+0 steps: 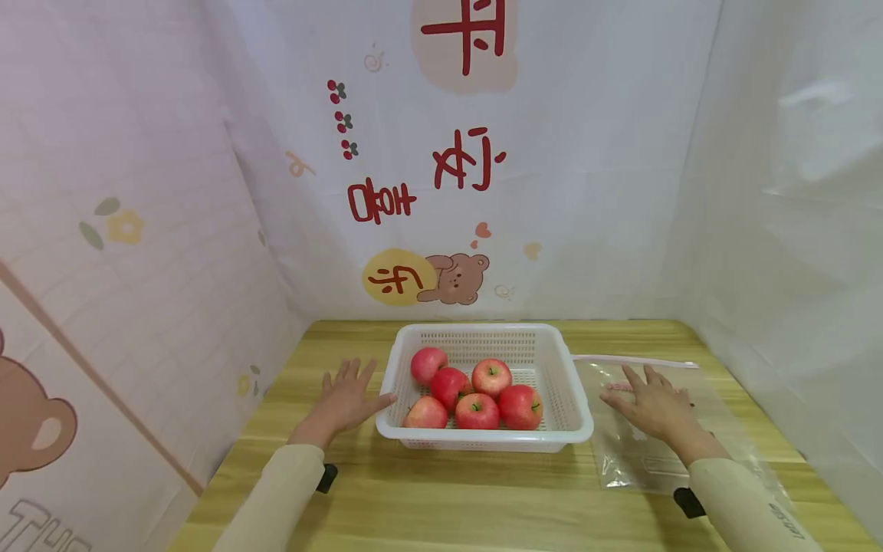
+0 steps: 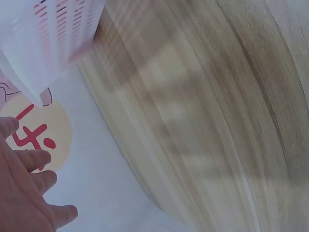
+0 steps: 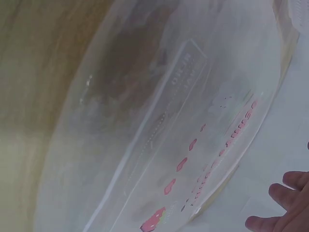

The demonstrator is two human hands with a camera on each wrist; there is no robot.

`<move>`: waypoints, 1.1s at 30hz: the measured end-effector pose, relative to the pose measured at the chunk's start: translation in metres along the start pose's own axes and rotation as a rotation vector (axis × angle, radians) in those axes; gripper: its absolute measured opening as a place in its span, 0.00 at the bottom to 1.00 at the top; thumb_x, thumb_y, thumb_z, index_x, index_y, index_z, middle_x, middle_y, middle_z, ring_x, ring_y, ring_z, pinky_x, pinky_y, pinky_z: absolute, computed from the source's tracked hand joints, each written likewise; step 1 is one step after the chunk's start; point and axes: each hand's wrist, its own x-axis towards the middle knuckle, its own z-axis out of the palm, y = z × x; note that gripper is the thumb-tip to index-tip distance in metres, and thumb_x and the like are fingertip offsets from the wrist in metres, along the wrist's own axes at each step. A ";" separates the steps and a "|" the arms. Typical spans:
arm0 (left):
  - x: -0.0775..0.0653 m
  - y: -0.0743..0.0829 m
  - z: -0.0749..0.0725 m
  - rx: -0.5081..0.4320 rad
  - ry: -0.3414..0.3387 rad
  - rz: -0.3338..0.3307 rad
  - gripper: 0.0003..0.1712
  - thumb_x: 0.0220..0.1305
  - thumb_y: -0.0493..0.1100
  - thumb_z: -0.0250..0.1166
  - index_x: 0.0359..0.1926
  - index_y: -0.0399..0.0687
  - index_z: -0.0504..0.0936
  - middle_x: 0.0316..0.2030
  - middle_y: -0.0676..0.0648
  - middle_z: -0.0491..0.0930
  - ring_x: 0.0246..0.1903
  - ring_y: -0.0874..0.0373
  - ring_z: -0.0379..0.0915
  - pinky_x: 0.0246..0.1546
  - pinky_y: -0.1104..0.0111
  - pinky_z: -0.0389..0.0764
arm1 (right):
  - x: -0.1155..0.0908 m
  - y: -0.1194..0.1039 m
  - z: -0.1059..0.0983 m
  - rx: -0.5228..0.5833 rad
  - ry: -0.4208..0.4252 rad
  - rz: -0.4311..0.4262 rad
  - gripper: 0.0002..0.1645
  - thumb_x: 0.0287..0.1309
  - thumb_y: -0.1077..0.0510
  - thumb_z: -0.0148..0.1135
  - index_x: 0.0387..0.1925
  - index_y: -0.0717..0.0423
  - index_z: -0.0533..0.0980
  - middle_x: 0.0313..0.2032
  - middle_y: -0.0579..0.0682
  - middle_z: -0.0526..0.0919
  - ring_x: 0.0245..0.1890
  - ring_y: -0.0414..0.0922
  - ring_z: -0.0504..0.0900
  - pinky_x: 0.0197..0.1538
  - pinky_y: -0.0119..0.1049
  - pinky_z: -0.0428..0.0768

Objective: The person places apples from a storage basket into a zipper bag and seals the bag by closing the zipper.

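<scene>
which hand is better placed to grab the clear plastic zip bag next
Probably the right hand: it hovers over that bag, while the white rectangular plastic basket stands between the bag and the left hand.

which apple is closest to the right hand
The rightmost apple in the white basket, in the front row; the other five all sit farther left, so farther from the right hand.
</scene>
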 end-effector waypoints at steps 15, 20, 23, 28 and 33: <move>-0.017 0.002 0.005 -0.069 -0.053 0.058 0.58 0.54 0.73 0.66 0.75 0.44 0.59 0.74 0.32 0.52 0.74 0.36 0.40 0.68 0.36 0.40 | 0.001 0.002 -0.009 0.023 0.023 -0.028 0.55 0.65 0.28 0.50 0.71 0.71 0.57 0.64 0.85 0.53 0.58 0.83 0.60 0.51 0.76 0.65; -0.019 0.004 0.007 -0.069 -0.047 0.060 0.61 0.51 0.76 0.65 0.75 0.44 0.59 0.74 0.33 0.52 0.74 0.36 0.41 0.68 0.36 0.42 | 0.001 0.012 -0.013 0.041 0.012 -0.022 0.55 0.65 0.29 0.51 0.71 0.72 0.56 0.64 0.84 0.54 0.59 0.82 0.60 0.49 0.75 0.66; -0.019 0.004 0.008 -0.065 -0.046 0.062 0.61 0.50 0.76 0.65 0.75 0.43 0.60 0.74 0.32 0.52 0.74 0.36 0.41 0.68 0.35 0.43 | 0.000 0.021 -0.014 0.056 0.016 -0.025 0.54 0.67 0.31 0.51 0.70 0.74 0.55 0.63 0.85 0.55 0.58 0.82 0.61 0.50 0.75 0.66; -0.020 0.005 0.010 -0.061 -0.054 0.059 0.61 0.50 0.76 0.65 0.75 0.44 0.60 0.73 0.31 0.52 0.74 0.34 0.41 0.66 0.33 0.44 | -0.004 0.047 -0.016 0.102 -0.012 0.008 0.55 0.69 0.33 0.50 0.69 0.80 0.52 0.60 0.88 0.55 0.57 0.83 0.59 0.53 0.75 0.63; -0.021 0.007 0.012 -0.052 -0.058 0.059 0.61 0.50 0.77 0.64 0.75 0.45 0.60 0.73 0.30 0.53 0.73 0.34 0.41 0.65 0.32 0.45 | -0.010 0.074 -0.024 0.124 -0.062 0.059 0.57 0.71 0.34 0.47 0.66 0.87 0.49 0.58 0.90 0.55 0.57 0.84 0.58 0.54 0.74 0.63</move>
